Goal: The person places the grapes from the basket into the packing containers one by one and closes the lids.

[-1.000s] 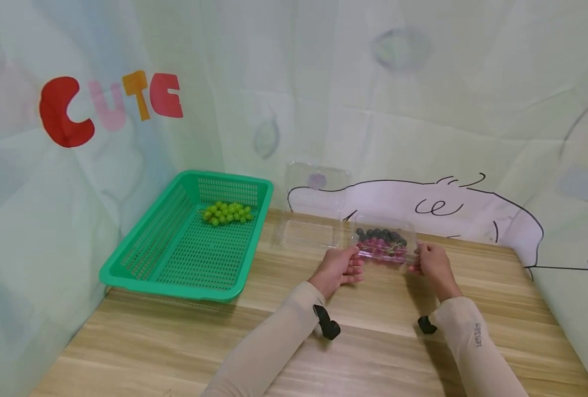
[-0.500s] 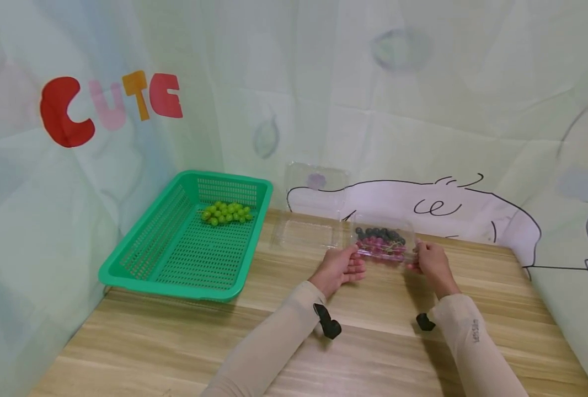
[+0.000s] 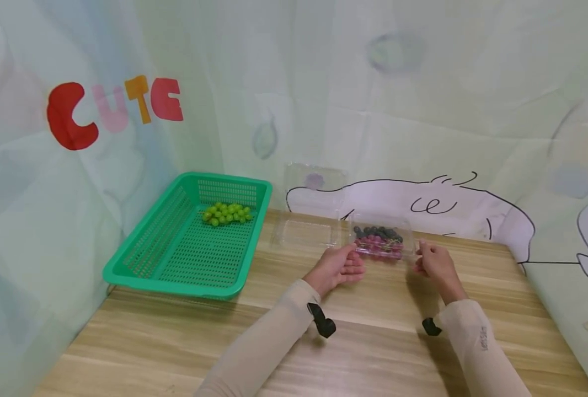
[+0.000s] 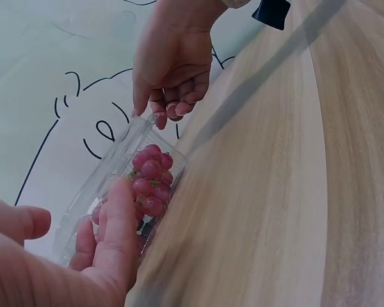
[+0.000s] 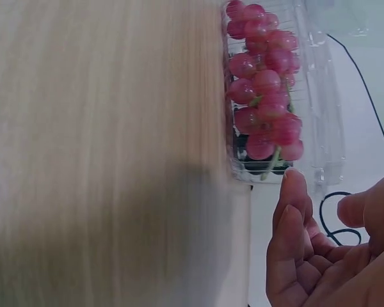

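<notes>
A clear plastic clamshell box (image 3: 409, 230) with its lid down stands near the back wall. Inside it, red grapes (image 3: 377, 246) lie in front of dark grapes (image 3: 380, 234). My left hand (image 3: 335, 268) is at the box's front left corner. In the left wrist view its fingers (image 4: 118, 224) are extended beside the box, the thumb spread away from them. My right hand (image 3: 435, 267) is just off the front right corner. In the right wrist view, the thumb and loosely bent fingers (image 5: 291, 220) stand apart with nothing between them, fingertips near the box's end.
Left of that box, an empty clear clamshell (image 3: 308, 234) stands with its lid raised against the wall. A green plastic basket (image 3: 246, 259) at the left holds a bunch of green grapes (image 3: 226, 213). Printed cloth (image 3: 324, 82) hangs behind the wooden table (image 3: 363, 353).
My right hand has come away from the box's right corner, moving slightly right. My left hand stays at the left corner. The box has barely moved.
</notes>
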`<action>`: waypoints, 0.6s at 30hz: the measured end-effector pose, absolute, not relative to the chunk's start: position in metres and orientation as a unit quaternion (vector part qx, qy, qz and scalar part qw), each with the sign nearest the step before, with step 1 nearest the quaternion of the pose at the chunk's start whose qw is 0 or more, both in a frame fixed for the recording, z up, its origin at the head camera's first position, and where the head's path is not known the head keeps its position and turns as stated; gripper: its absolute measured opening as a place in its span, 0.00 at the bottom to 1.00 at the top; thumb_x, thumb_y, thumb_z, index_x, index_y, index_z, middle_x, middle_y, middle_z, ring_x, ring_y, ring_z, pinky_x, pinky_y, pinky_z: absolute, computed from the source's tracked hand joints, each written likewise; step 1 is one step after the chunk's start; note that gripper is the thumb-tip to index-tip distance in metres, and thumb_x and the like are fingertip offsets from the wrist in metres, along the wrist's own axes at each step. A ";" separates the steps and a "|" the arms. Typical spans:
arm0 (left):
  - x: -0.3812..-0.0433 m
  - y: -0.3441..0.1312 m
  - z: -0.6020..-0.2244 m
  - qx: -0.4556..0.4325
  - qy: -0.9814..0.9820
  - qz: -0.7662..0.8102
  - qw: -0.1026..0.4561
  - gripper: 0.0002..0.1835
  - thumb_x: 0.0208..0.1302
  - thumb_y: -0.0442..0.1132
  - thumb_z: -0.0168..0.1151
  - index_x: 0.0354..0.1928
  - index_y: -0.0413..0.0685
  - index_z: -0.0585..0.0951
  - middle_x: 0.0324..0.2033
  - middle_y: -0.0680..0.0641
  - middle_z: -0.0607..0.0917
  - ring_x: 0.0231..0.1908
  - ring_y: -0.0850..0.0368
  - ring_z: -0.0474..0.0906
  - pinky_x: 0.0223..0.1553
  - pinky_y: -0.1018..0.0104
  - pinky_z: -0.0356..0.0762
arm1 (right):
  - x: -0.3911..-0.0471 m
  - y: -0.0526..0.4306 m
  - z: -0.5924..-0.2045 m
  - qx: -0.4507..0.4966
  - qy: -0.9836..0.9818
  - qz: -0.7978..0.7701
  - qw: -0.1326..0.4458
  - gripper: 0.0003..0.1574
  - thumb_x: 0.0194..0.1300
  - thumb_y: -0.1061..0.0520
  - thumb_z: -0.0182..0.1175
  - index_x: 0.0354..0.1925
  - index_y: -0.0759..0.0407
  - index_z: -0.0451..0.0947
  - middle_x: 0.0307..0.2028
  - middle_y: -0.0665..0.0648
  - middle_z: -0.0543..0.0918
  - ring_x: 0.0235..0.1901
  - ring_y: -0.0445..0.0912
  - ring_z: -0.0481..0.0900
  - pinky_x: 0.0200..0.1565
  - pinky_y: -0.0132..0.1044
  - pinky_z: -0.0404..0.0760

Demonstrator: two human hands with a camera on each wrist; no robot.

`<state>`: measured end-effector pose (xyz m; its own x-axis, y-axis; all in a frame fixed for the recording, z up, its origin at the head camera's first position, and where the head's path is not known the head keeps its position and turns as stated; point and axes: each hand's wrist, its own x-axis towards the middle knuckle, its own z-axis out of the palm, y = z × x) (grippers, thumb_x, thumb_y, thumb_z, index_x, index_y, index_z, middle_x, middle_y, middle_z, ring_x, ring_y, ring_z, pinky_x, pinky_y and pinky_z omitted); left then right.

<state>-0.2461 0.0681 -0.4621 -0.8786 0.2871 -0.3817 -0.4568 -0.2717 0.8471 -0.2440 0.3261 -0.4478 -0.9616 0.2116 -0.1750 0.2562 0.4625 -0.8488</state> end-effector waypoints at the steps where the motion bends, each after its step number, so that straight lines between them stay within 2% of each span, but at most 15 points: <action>1: -0.245 0.067 -0.460 -0.074 0.557 0.793 0.236 0.24 0.77 0.47 0.55 0.56 0.28 0.76 0.48 0.32 0.86 0.32 0.53 0.86 0.45 0.54 0.87 | -0.242 0.327 -0.446 0.135 0.858 -0.495 0.023 0.40 0.82 0.40 0.37 0.57 0.77 0.72 0.28 0.54 0.78 0.24 0.40 0.81 0.33 0.33 0.85; 5: -0.242 0.064 -0.455 -0.067 0.563 0.788 0.240 0.25 0.77 0.47 0.55 0.56 0.28 0.76 0.50 0.30 0.85 0.35 0.51 0.87 0.44 0.54 0.87 | -0.234 0.329 -0.440 0.130 0.864 -0.486 0.028 0.41 0.82 0.39 0.39 0.58 0.77 0.72 0.29 0.55 0.78 0.26 0.41 0.83 0.34 0.32 0.85; 10: -0.239 0.055 -0.444 -0.048 0.579 0.776 0.245 0.23 0.76 0.47 0.54 0.56 0.30 0.77 0.54 0.30 0.83 0.48 0.41 0.86 0.48 0.52 0.86 | -0.223 0.327 -0.430 0.103 0.873 -0.476 0.035 0.41 0.81 0.39 0.41 0.60 0.78 0.71 0.33 0.60 0.80 0.27 0.42 0.84 0.36 0.34 0.86; 14: -0.240 0.044 -0.429 -0.027 0.606 0.759 0.237 0.21 0.76 0.46 0.53 0.52 0.31 0.79 0.52 0.31 0.84 0.48 0.40 0.86 0.51 0.50 0.84 | -0.216 0.323 -0.420 0.087 0.884 -0.458 0.042 0.46 0.78 0.34 0.44 0.65 0.75 0.68 0.41 0.64 0.82 0.30 0.41 0.85 0.38 0.33 0.86; 18: -0.243 0.031 -0.412 -0.013 0.633 0.741 0.223 0.21 0.77 0.46 0.52 0.51 0.32 0.79 0.52 0.33 0.84 0.51 0.39 0.85 0.48 0.50 0.86 | -0.211 0.314 -0.406 0.065 0.894 -0.440 0.049 0.51 0.75 0.29 0.45 0.70 0.73 0.63 0.49 0.68 0.83 0.35 0.43 0.87 0.40 0.33 0.86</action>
<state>-0.2434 0.0309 -0.4123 -0.8998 0.3148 -0.3022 -0.3476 -0.0982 0.9325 -0.2110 0.3141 -0.4060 -0.9867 0.0737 -0.1451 0.1600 0.6035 -0.7811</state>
